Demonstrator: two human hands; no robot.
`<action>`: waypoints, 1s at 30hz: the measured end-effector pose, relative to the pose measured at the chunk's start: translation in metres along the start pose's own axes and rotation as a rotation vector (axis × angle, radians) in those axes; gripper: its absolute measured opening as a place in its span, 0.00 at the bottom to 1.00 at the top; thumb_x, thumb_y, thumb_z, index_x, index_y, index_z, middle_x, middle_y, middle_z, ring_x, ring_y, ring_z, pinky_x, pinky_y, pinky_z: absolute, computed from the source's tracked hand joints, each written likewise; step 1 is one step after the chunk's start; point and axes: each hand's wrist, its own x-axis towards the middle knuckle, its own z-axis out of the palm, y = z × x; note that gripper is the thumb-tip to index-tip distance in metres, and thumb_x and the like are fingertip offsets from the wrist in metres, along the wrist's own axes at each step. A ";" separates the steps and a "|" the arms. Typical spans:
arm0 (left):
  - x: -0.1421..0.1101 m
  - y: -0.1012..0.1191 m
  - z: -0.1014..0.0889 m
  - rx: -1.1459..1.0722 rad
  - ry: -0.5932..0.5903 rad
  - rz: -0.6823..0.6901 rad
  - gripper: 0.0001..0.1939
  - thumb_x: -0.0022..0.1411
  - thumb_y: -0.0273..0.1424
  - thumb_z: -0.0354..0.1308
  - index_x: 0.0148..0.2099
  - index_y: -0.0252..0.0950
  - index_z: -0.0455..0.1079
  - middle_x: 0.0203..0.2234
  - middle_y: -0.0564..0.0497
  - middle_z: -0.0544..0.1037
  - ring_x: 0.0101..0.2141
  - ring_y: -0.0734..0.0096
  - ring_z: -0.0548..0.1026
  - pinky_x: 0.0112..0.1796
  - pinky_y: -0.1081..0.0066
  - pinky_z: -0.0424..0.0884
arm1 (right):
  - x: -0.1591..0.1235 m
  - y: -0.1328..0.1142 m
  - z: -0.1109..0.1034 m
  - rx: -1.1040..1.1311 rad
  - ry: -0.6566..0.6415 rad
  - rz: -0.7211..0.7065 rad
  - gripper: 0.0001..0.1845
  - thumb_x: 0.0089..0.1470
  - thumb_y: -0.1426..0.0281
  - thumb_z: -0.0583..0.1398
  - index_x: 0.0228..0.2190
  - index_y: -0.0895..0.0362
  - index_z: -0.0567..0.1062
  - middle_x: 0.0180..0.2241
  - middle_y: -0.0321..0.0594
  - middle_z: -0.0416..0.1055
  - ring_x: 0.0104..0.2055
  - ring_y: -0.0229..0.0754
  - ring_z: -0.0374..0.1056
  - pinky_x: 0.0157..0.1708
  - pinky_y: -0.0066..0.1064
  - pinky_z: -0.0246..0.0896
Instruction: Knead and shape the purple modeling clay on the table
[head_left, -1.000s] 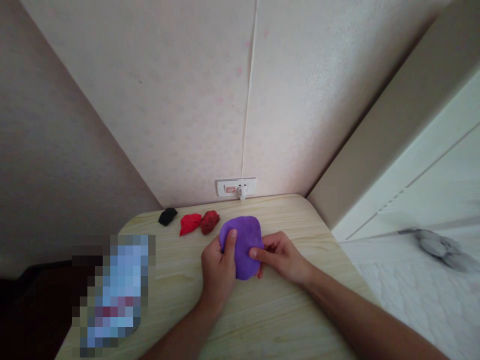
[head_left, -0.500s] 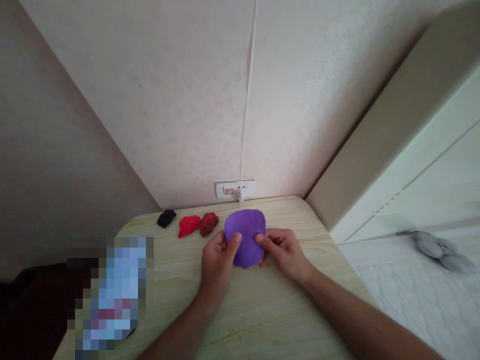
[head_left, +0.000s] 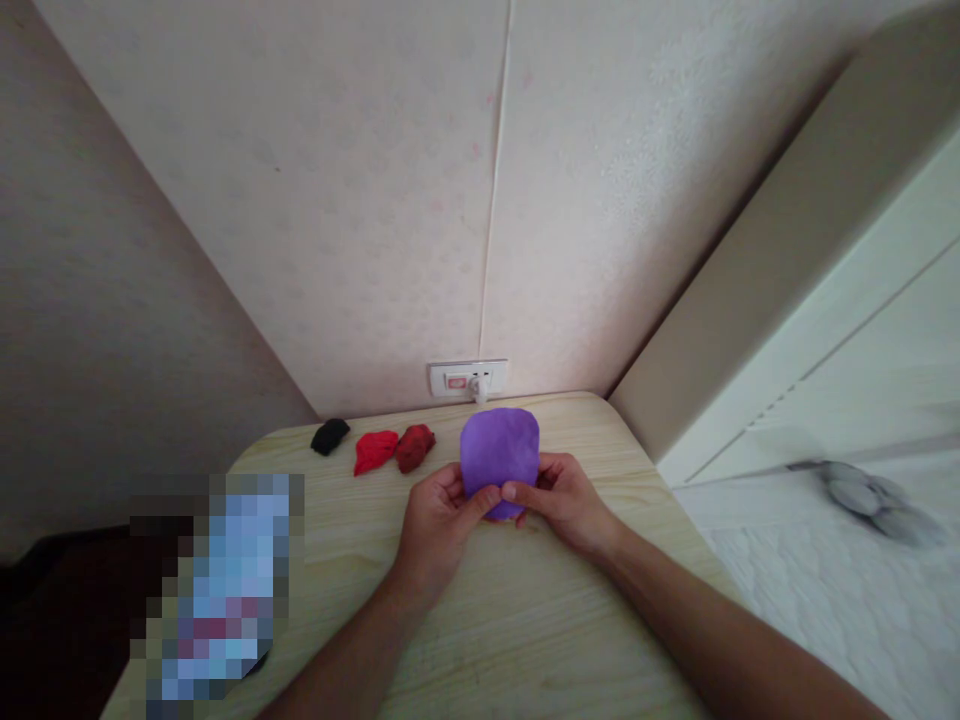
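A flat, rounded purple piece of what looks like modelling clay is held up over the table between both hands. My left hand grips its lower left, thumb on the near face and fingers behind. On the lower right, my right hand pinches it the same way. The two thumb tips nearly meet near the bottom edge. Behind the sheet the fingers are partly hidden. To the left lie a dark red lump, a bright red lump and a black lump.
The pale wooden table meets the wall below a socket with a white plug. A blurred-out object covers the table's left side. At right are a white cabinet, a quilted white surface and a blurry grey object.
Both thumbs have slid down and together towards the bottom edge of the purple clay. The sheet has shifted slightly up and right, and more of its face shows above the thumbs.
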 end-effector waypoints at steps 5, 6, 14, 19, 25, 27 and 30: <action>0.001 -0.001 -0.002 -0.016 -0.020 -0.020 0.19 0.51 0.35 0.73 0.43 0.30 0.77 0.34 0.43 0.85 0.30 0.66 0.82 0.36 0.70 0.78 | 0.000 0.001 0.000 0.024 0.040 -0.015 0.14 0.42 0.62 0.75 0.25 0.59 0.82 0.22 0.36 0.78 0.21 0.35 0.68 0.21 0.25 0.65; 0.001 -0.001 -0.002 -0.007 -0.028 -0.029 0.18 0.52 0.35 0.72 0.42 0.30 0.78 0.34 0.43 0.85 0.30 0.66 0.82 0.35 0.70 0.78 | 0.001 0.001 0.000 0.036 0.047 -0.015 0.14 0.42 0.62 0.75 0.25 0.59 0.82 0.22 0.36 0.78 0.20 0.35 0.68 0.21 0.25 0.65; -0.001 0.004 -0.001 0.073 -0.027 -0.053 0.15 0.50 0.39 0.73 0.33 0.31 0.79 0.25 0.45 0.84 0.25 0.65 0.81 0.31 0.69 0.78 | 0.000 0.004 -0.003 0.034 0.084 -0.007 0.16 0.47 0.60 0.73 0.23 0.60 0.81 0.21 0.37 0.76 0.20 0.35 0.65 0.23 0.26 0.60; -0.001 -0.001 -0.003 0.071 -0.015 -0.043 0.16 0.51 0.40 0.72 0.33 0.30 0.79 0.27 0.44 0.84 0.27 0.64 0.81 0.32 0.69 0.77 | -0.001 0.004 -0.003 0.028 0.084 -0.008 0.16 0.48 0.60 0.73 0.25 0.61 0.82 0.22 0.38 0.77 0.22 0.35 0.66 0.24 0.26 0.60; -0.001 -0.002 -0.003 0.029 -0.061 -0.049 0.18 0.50 0.35 0.74 0.41 0.30 0.79 0.32 0.44 0.85 0.31 0.65 0.82 0.35 0.70 0.77 | 0.000 0.006 -0.004 0.061 0.086 -0.014 0.16 0.49 0.60 0.72 0.25 0.61 0.81 0.22 0.38 0.78 0.21 0.35 0.67 0.23 0.26 0.61; -0.001 -0.001 -0.003 0.039 -0.064 -0.047 0.17 0.50 0.34 0.74 0.40 0.30 0.79 0.31 0.44 0.85 0.30 0.66 0.82 0.35 0.71 0.77 | 0.001 0.007 -0.004 0.083 0.081 -0.029 0.15 0.50 0.60 0.72 0.26 0.60 0.81 0.23 0.38 0.78 0.21 0.35 0.68 0.23 0.26 0.63; -0.001 0.002 -0.001 0.047 -0.050 -0.038 0.15 0.51 0.33 0.74 0.39 0.30 0.79 0.30 0.46 0.85 0.29 0.68 0.81 0.34 0.73 0.77 | 0.001 0.007 -0.004 0.101 0.057 -0.050 0.14 0.52 0.60 0.70 0.27 0.60 0.81 0.23 0.38 0.78 0.21 0.36 0.68 0.22 0.26 0.63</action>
